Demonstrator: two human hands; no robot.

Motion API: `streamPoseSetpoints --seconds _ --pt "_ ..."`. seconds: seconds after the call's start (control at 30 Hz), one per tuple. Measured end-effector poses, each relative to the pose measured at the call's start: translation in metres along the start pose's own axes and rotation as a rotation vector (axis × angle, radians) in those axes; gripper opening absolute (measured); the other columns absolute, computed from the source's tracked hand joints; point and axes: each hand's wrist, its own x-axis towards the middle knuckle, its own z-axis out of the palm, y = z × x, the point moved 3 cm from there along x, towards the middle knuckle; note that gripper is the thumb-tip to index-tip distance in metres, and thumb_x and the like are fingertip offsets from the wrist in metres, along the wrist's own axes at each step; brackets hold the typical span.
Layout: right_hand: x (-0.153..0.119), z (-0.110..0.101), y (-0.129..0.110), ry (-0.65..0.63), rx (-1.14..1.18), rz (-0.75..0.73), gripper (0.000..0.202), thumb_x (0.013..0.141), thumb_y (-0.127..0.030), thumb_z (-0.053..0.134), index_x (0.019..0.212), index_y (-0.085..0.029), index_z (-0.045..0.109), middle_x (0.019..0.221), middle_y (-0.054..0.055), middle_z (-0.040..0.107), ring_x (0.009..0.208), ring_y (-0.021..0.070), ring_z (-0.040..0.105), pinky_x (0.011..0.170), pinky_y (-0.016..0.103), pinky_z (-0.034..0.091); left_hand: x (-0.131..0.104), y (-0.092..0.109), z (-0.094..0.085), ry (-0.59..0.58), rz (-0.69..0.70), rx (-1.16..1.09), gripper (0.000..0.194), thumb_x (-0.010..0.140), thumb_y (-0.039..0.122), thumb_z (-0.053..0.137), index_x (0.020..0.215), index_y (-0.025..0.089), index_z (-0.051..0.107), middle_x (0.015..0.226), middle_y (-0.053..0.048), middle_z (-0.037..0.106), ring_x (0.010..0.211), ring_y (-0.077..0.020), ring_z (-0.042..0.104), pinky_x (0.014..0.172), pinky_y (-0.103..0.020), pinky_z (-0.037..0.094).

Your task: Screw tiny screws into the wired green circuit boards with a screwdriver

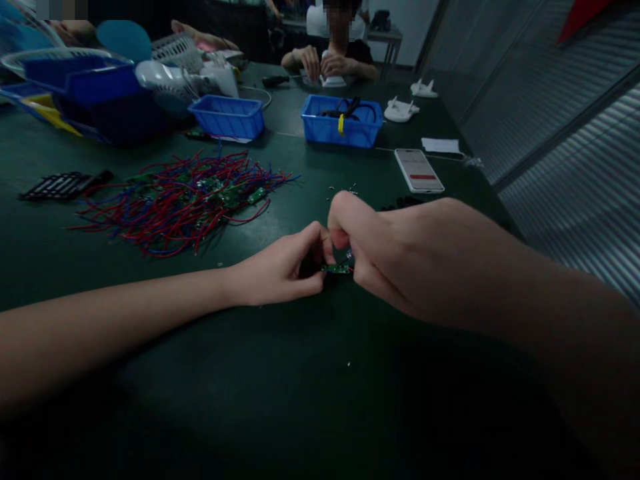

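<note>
Between the fingers of my left hand is the end of a small green circuit board, held just above the dark green table. My right hand is closed at the board's other end, its fingers curled and pressed together. Something small and shiny shows by the right fingertips, too small to name. A bit of red wire is visible at the board's right end. To the left lies a tangled pile of circuit boards with red and blue wires. Tiny screw-like pieces are scattered beyond my hands.
Blue bins stand farther back; one blue bin holds black cables. A phone lies at the right, with white plastic parts behind it. Black slotted pieces lie far left. Across the table a person's hands hold a white part.
</note>
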Motion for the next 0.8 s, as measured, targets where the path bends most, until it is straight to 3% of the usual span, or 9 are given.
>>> streamPoseSetpoints --seconds 0.17,0.37,0.47,0.57,0.63,0.8 --pt "-0.003 0.002 0.010 0.001 -0.100 0.022 0.038 0.096 -0.034 0.029 0.123 -0.016 0.049 0.063 0.001 0.058 0.045 0.0093 0.040 0.048 0.027 0.017 0.004 -0.003 -0.005 -0.015 -0.079 -0.303 0.019 0.085 0.016 0.046 0.104 0.018 0.045 0.098 -0.002 0.062 0.090 -0.0138 0.060 0.079 -0.027 0.049" --pt "-0.002 0.006 0.026 0.003 -0.184 0.158 0.061 0.092 -0.064 0.026 0.088 -0.018 0.066 0.063 0.005 0.059 0.057 0.0142 0.051 0.054 0.028 0.022 0.006 -0.003 -0.004 -0.086 -0.110 -0.268 0.028 0.081 0.013 0.051 0.107 0.018 0.043 0.098 -0.002 0.061 0.086 -0.0132 0.058 0.074 -0.026 0.047" --pt "0.004 0.014 0.029 0.042 -0.194 0.235 0.057 0.094 -0.055 0.024 0.085 -0.017 0.065 0.068 0.007 0.061 0.061 0.0162 0.054 0.055 0.028 0.022 0.005 -0.001 -0.003 -0.090 -0.103 -0.241 0.026 0.081 0.011 0.048 0.106 0.018 0.043 0.098 -0.001 0.060 0.086 -0.0125 0.057 0.073 -0.025 0.046" --pt "0.009 0.021 0.030 0.090 -0.054 0.214 0.033 0.092 -0.033 0.031 0.099 -0.018 0.059 0.075 0.005 0.063 0.060 0.0153 0.053 0.052 0.027 0.023 0.006 0.000 -0.003 -0.091 -0.121 -0.208 0.024 0.082 0.010 0.047 0.104 0.019 0.043 0.097 -0.001 0.060 0.082 -0.0110 0.056 0.070 -0.024 0.045" --pt "0.009 0.023 0.034 0.097 -0.008 0.231 0.030 0.089 -0.025 0.032 0.108 -0.018 0.054 0.073 0.003 0.061 0.055 0.0140 0.051 0.050 0.026 0.023 0.006 0.001 -0.003 -0.096 -0.124 -0.187 0.024 0.082 0.009 0.047 0.103 0.019 0.043 0.097 0.000 0.060 0.080 -0.0104 0.055 0.069 -0.023 0.044" --pt "0.006 0.019 0.041 0.026 0.034 0.219 0.037 0.094 -0.037 0.031 0.115 -0.015 0.050 0.066 0.002 0.058 0.051 0.0127 0.049 0.050 0.024 0.024 0.006 0.002 -0.003 -0.100 -0.113 -0.162 0.024 0.082 0.008 0.046 0.103 0.020 0.043 0.095 0.001 0.059 0.078 -0.0095 0.054 0.068 -0.023 0.043"
